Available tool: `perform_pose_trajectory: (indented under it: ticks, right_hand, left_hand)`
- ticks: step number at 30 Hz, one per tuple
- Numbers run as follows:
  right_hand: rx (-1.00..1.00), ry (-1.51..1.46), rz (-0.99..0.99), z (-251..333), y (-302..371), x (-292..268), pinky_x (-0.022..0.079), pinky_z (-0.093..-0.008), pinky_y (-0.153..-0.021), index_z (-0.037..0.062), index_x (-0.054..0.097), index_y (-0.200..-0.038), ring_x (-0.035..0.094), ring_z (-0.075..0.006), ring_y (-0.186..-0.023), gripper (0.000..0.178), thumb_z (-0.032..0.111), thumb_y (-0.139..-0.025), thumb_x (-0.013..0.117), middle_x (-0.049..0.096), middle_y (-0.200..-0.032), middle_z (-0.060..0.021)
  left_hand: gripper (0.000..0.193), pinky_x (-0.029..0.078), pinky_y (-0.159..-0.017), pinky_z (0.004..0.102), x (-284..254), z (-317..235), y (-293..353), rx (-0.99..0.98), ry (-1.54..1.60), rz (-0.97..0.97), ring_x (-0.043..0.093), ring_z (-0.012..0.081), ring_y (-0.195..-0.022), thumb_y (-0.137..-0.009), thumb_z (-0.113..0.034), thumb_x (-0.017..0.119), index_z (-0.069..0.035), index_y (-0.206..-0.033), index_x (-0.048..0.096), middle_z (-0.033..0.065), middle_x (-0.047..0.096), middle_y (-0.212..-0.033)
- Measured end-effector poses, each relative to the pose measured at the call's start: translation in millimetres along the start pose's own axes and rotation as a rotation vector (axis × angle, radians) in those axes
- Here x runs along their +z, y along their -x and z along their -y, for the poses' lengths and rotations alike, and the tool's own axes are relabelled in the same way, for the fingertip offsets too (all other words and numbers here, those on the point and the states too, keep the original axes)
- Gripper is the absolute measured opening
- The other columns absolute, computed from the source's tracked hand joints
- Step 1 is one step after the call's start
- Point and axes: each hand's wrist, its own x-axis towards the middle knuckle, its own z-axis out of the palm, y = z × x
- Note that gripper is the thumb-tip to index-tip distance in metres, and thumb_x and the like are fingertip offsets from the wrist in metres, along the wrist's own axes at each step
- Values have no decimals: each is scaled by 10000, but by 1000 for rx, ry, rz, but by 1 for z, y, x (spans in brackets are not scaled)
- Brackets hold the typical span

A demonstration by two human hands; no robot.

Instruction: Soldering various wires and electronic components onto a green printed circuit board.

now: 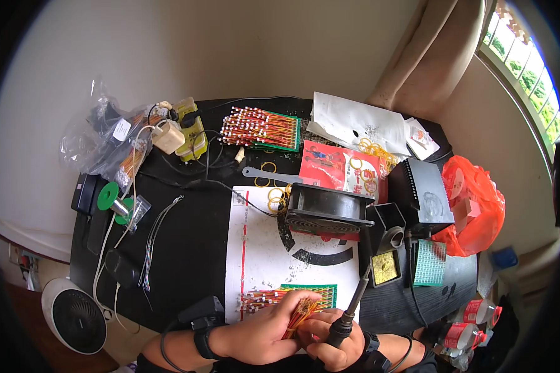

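A bundle of thin red and yellow wires (300, 316) is gripped in my left hand (261, 332) near the table's front edge. My right hand (345, 345) holds a soldering iron (353, 304) by its dark handle, its metal tip pointing up and away. Fingers of that hand also reach the bundle's right side; whether they pinch it is hard to see. Just beyond my hands lies a green circuit board (331, 290) with rows of red and yellow wires (261, 299) ending in white connectors, partly hidden by my left hand. Both hands are over the front of a white sheet (255, 242).
Beyond the sheet stands a black fan (330, 205). Right of it are a yellow sponge (386, 268), a black box unit (422, 193) and a red bag (476, 205). A second wired board (261, 127) lies far back. Solder spools (109, 196), cables and plastic bags occupy the left.
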Motion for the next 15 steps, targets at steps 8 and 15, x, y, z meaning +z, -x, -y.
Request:
perform_pose_trajectory:
  ticks: [8,15]
  right_hand:
    - [4,41,-103,4,-10,2,596,-506,-782,12,505,-826,704,-460,-928,244,-122,-801,708,688,-1064,-309]
    - [31,9,-70,4,-3,6,596,-485,-765,-14,543,-839,711,-436,-918,238,-132,-777,740,701,-1043,-286]
  left_hand:
    - [696,454,-1007,365,0,-2,-2,46,217,-84,572,208,-1136,-866,32,541,-5,-1499,253,170,563,-1237]
    - [737,401,-1097,372,-1,0,-2,-30,114,-50,503,248,-1297,-813,96,542,12,-1496,278,189,491,-1383]
